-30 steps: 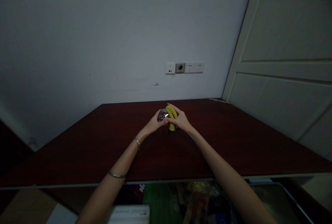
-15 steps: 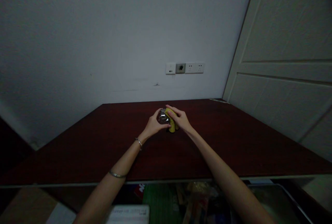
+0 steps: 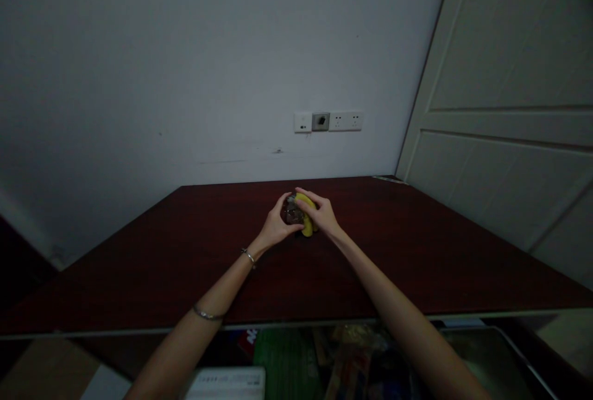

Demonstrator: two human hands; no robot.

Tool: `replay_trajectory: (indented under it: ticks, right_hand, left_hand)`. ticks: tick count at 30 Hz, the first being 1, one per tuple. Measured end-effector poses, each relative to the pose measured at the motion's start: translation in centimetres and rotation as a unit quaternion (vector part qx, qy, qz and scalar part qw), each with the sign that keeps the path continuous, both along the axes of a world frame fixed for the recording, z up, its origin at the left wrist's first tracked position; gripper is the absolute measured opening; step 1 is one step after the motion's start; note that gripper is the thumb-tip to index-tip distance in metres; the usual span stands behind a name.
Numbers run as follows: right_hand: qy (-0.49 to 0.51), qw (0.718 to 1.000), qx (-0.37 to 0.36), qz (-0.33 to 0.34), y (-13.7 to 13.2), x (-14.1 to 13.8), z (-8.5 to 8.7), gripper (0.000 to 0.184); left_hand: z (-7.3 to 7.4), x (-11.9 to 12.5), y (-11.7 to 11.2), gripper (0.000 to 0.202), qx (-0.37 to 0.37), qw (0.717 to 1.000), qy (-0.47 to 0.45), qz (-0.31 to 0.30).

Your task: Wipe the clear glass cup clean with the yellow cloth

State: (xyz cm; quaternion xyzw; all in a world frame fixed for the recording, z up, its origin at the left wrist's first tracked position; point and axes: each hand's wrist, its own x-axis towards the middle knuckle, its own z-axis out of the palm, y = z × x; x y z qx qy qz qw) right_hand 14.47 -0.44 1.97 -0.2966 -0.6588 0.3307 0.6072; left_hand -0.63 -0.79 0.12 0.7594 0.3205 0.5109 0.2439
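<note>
My left hand (image 3: 274,225) is closed around the left side of a clear, shiny round glass-like vessel (image 3: 293,213), thumb below and fingers above. Its exact kind is too dark and small to tell. Against the vessel's right side, my right hand (image 3: 322,212) presses a yellow cloth (image 3: 307,226), which hangs down below the fingers. The right fingers and thumb are closed on this cloth. Both hands are close together, low over the middle of the dark red tabletop (image 3: 222,276).
Behind the table is a pale wall with a row of sockets and a switch (image 3: 328,121). A white panelled door (image 3: 500,110) stands at the right. Under the table's front edge are a white box (image 3: 227,383), a green item (image 3: 285,363) and several packages.
The hands keep their hold on the vessel and cloth, almost in the same place. The right fingers and cloth have shifted slightly, and the vessel's bright reflection has dimmed.
</note>
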Motion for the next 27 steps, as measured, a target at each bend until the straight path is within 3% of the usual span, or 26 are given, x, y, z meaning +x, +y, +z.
replay_trajectory:
  ticks: [9, 16, 22, 27]
  right_hand:
    - [0.078, 0.995, -0.063, -0.004, 1.2, -0.4, -1.0, 0.047]
    - [0.032, 0.999, -0.012, -0.003, 0.1, -0.3, -0.3, 0.044]
    - [0.064, 0.995, -0.075, -0.006, 1.2, -0.1, -0.8, 0.046]
    - [-0.044, 0.996, 0.078, -0.014, -0.2, 0.0, -0.5, 0.037]
  left_hand:
    - [-0.5, 0.2, 0.2, 0.086, -0.014, 0.999, -0.027, -0.023]
    - [0.1, 0.3, -0.2, 0.086, -0.023, 0.999, -0.033, -0.012]
    - [0.0, 0.2, -0.1, 0.085, -0.012, 0.999, -0.004, -0.042]
    - [-0.5, -0.3, 0.7, 0.088, 0.003, 1.0, 0.021, 0.004]
